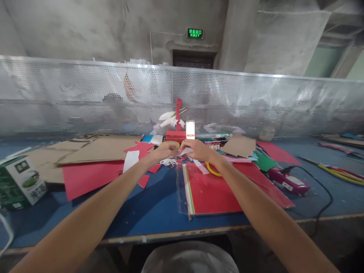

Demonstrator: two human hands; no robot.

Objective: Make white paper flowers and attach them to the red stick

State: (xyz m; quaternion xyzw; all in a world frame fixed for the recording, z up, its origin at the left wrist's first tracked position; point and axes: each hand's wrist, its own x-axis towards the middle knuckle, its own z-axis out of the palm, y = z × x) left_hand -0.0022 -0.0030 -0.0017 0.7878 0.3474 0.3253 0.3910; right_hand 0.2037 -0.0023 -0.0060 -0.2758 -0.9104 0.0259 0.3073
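Note:
My left hand [167, 149] and my right hand [196, 148] meet over the middle of the table, fingers pinched close together. A thin whitish strip [186, 151] stretches between them, and both hands grip it; whether it is paper or tape I cannot tell. Just beyond my fingers stands a phone [190, 130] with a lit screen, against a red box [174, 135]. White scraps [168, 162] lie below my left hand. Under my right wrist are a yellow ring [213, 170] and a white paper strip [200, 167], on a stack of red sheets [216, 193] in clear plastic.
Cardboard sheets [99, 149] and red paper [88, 178] cover the left side, near a green-and-white carton [22, 182]. On the right lie a purple power strip [288, 182] with a black cord and yellow-handled pliers [338, 173]. A perforated metal screen [227, 94] borders the table's back.

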